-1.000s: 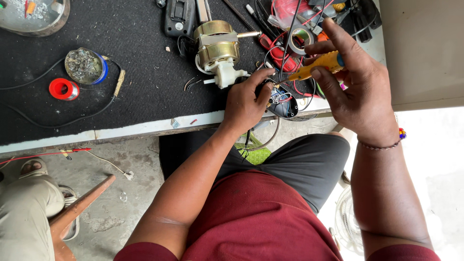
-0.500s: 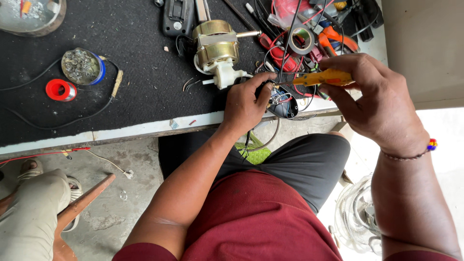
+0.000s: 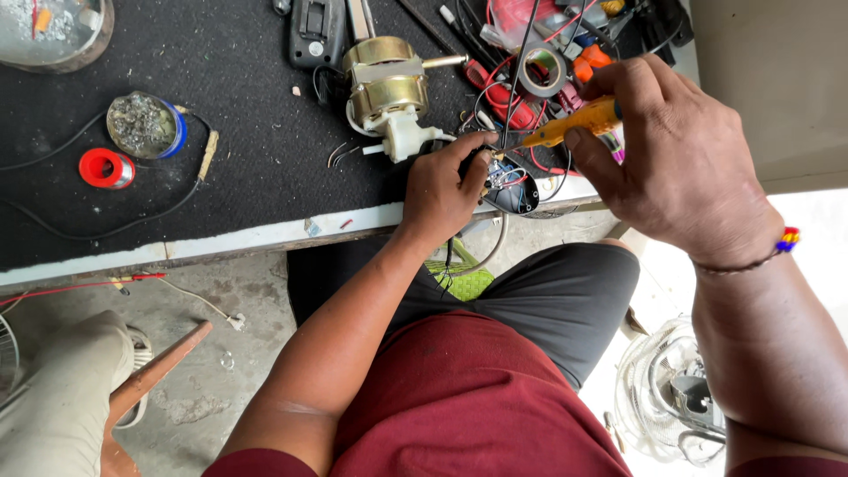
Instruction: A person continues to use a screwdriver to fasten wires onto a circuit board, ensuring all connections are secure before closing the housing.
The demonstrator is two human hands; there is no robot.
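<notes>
Yellow-handled screwdriver [image 3: 574, 124] sits pinched between the thumb and curled fingers of the right hand [image 3: 680, 168], its tip angled down-left into the small black wired housing [image 3: 511, 184] at the bench edge [image 3: 265, 237], which the left hand [image 3: 442, 190] clasps from the near side, fingers closed over it.

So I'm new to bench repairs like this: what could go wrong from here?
The yellow-handled tool in the right hand points close to the left hand; a slip could jab its fingers. The small black wired part sits at the table edge and might drop. Loose wires could snag the tip.
</notes>
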